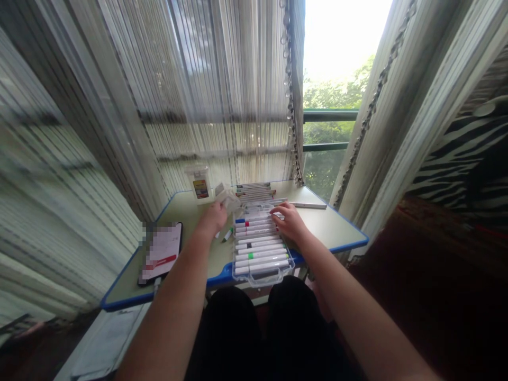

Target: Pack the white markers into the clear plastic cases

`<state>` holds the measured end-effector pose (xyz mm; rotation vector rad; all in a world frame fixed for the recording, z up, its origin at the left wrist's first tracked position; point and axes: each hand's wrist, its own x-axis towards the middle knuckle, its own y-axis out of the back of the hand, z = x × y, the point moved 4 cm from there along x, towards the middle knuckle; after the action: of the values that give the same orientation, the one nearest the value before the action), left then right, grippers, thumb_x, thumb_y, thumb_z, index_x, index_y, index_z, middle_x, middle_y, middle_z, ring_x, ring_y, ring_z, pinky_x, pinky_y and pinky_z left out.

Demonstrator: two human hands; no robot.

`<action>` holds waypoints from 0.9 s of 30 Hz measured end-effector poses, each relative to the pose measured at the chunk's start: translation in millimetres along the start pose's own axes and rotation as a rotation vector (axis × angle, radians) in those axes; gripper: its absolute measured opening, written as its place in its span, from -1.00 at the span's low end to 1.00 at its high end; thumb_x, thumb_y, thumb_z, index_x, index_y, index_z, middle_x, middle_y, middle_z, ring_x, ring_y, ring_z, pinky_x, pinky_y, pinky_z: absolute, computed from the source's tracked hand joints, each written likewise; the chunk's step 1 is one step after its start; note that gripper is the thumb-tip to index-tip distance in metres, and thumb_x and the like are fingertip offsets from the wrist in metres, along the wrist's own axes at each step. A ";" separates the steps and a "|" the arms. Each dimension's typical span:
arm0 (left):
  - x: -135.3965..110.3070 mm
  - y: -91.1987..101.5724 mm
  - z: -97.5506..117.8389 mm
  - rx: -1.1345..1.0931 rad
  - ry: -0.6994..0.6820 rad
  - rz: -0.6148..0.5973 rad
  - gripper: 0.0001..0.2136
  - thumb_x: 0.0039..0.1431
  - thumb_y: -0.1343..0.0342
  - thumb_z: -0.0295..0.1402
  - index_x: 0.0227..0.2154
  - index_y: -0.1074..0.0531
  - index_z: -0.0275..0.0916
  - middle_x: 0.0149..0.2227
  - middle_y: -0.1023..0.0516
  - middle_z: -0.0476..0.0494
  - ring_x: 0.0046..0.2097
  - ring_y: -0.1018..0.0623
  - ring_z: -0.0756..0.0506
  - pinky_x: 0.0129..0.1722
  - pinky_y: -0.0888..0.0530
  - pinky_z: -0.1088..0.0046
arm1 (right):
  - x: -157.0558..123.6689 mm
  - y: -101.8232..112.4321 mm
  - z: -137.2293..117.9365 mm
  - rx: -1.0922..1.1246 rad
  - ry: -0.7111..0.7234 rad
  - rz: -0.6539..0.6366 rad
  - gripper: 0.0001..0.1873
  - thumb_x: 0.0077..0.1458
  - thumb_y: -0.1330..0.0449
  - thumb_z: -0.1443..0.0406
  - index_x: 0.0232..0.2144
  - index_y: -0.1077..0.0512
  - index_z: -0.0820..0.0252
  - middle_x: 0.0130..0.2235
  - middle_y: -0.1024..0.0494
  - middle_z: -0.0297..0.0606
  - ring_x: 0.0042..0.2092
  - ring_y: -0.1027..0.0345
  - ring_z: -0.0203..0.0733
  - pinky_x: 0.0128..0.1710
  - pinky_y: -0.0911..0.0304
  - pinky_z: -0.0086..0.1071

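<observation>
A clear plastic case (292, 263) with a handle lies at the table's front edge, holding a row of white markers (262, 246) with coloured bands and caps. My right hand (291, 223) is over the case's right edge, fingers bent and pinched at the end of a white marker near the top of the row. To the left of the case, my left hand (214, 218) is closed on a clear plastic piece (227, 194), whose exact kind is unclear. A loose marker with a green end (227, 234) lies between my left hand and the case.
Behind the case, several more pens (256, 191) lie in a row, with a long grey bar (307, 205) to their right. A clear tub with a label (200, 185) stands at the back left. A tablet (161, 254) lies on the blue-edged table (335, 227) at left; curtains (222, 95) hang behind.
</observation>
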<state>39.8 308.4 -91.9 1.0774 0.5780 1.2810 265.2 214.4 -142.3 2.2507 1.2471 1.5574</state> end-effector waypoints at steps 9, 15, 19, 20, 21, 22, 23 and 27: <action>-24.0 -18.8 31.0 -0.522 -0.408 -0.443 -0.62 0.12 0.00 -0.05 -0.47 -0.49 -0.28 -0.60 -0.40 0.00 -0.58 -0.29 0.06 -0.56 -0.25 0.53 | -2.5 9.0 -31.9 -0.006 0.165 -0.019 -0.69 0.10 -0.16 0.25 -0.07 -0.48 0.08 -0.22 -0.53 -0.18 -0.13 -0.36 -0.09 -0.04 -0.29 -0.20; -33.1 -14.8 42.4 -0.517 -0.463 -0.559 -0.57 0.05 -0.09 0.01 -0.54 -0.51 -0.32 -0.67 -0.36 -0.03 -0.60 -0.28 0.07 -0.58 -0.24 0.54 | -7.0 4.7 -56.5 -0.028 0.371 -0.183 -0.70 0.21 -0.06 0.23 -0.07 -0.49 0.05 -0.15 -0.58 -0.20 -0.21 -0.37 -0.13 -0.10 -0.27 -0.21; -27.8 -17.4 39.0 -0.571 -0.379 -0.516 -0.62 0.01 -0.14 -0.04 -0.42 -0.54 -0.34 -0.57 -0.47 -0.08 -0.56 -0.35 0.05 -0.55 -0.30 0.53 | -5.1 3.5 -49.5 0.006 0.325 -0.162 -0.74 0.23 -0.04 0.23 -0.17 -0.52 0.06 -0.19 -0.60 -0.22 -0.23 -0.39 -0.16 -0.10 -0.26 -0.23; -24.9 -18.4 36.1 -0.594 -0.339 -0.473 -0.63 0.01 -0.15 -0.08 -0.37 -0.54 -0.34 -0.52 -0.51 -0.10 -0.54 -0.39 0.04 -0.54 -0.32 0.53 | -4.0 4.0 -45.2 0.012 0.288 -0.131 -0.75 0.22 -0.05 0.24 -0.19 -0.52 0.08 -0.20 -0.60 -0.21 -0.23 -0.39 -0.16 -0.10 -0.26 -0.24; -21.7 -19.1 32.9 -0.616 -0.304 -0.416 -0.65 0.00 -0.15 -0.12 -0.32 -0.54 -0.34 -0.48 -0.53 -0.12 -0.51 -0.42 0.03 -0.53 -0.34 0.53 | -3.0 4.9 -40.4 0.015 0.249 -0.094 -0.77 0.21 -0.06 0.25 -0.22 -0.52 0.09 -0.23 -0.60 -0.21 -0.22 -0.40 -0.15 -0.09 -0.27 -0.24; -18.7 -19.5 29.8 -0.633 -0.280 -0.351 -0.67 0.00 -0.15 -0.17 -0.28 -0.53 -0.35 -0.43 -0.55 -0.13 -0.47 -0.45 0.01 -0.52 -0.35 0.52 | -2.0 6.0 -35.5 0.013 0.212 -0.054 -0.78 0.20 -0.07 0.26 -0.24 -0.52 0.11 -0.26 -0.60 -0.21 -0.22 -0.40 -0.15 -0.09 -0.27 -0.24; -16.0 -19.6 27.0 -0.642 -0.270 -0.285 -0.68 0.00 -0.14 -0.22 -0.25 -0.53 -0.35 -0.38 -0.56 -0.15 -0.43 -0.47 0.00 -0.50 -0.37 0.52 | -1.2 7.2 -30.8 0.007 0.179 -0.018 -0.79 0.19 -0.08 0.26 -0.27 -0.52 0.11 -0.27 -0.60 -0.21 -0.22 -0.40 -0.14 -0.08 -0.27 -0.23; -9.4 -19.4 21.0 -0.578 -0.299 -0.090 -0.71 0.00 -0.10 -0.38 -0.19 -0.52 -0.34 -0.21 -0.58 -0.19 -0.28 -0.52 -0.04 -0.33 -0.47 0.48 | 0.4 8.2 -16.9 -0.011 0.094 0.023 -0.82 0.16 -0.11 0.27 -0.30 -0.52 0.10 -0.28 -0.60 -0.23 -0.21 -0.40 -0.13 -0.04 -0.26 -0.20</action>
<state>64.5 294.4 -102.0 0.7250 0.0177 1.0851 255.9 203.8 -129.9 2.2165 1.2373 1.6919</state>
